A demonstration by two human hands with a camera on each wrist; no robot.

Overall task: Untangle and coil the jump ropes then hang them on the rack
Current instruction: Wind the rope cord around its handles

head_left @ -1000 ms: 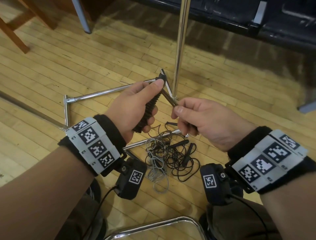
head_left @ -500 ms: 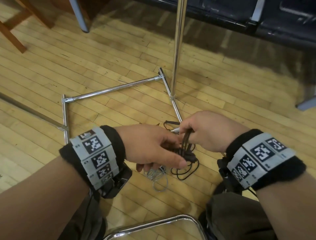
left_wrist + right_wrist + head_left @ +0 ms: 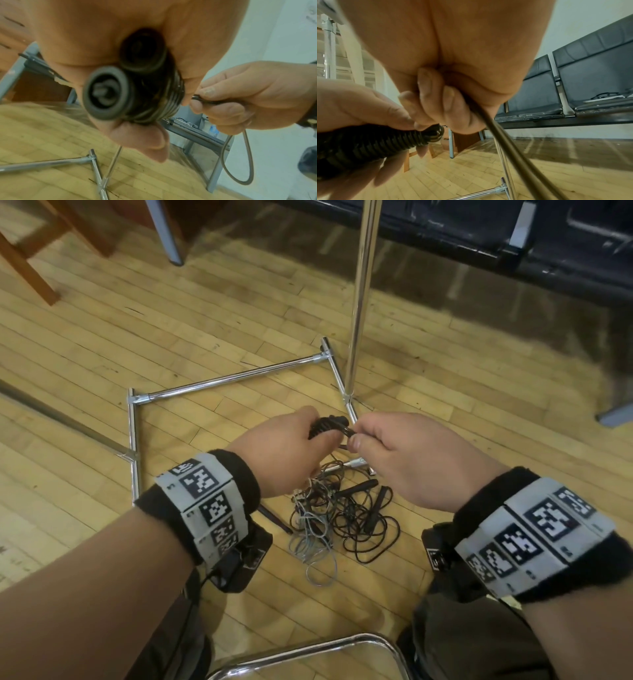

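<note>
Your left hand (image 3: 284,446) curls around two black jump-rope handles (image 3: 109,93) bound together with wound cord, held above the wooden floor (image 3: 102,344). Your right hand (image 3: 404,457) pinches the free cord (image 3: 505,142) just beside them, fingers tightly closed. Below, a tangle of black and grey ropes (image 3: 335,518) lies inside the chrome rack base (image 3: 226,378); how many ropes is unclear.

From my feed the head view is evenly lit and fairly sharp, with glare streaking the pale wooden plank floor (image 3: 102,344) and the shiny chrome upright pole (image 3: 359,285). Both wrist views are soft: the two round black handle ends (image 3: 109,93) blur close up, and straight edges bow toward the margins.
</note>
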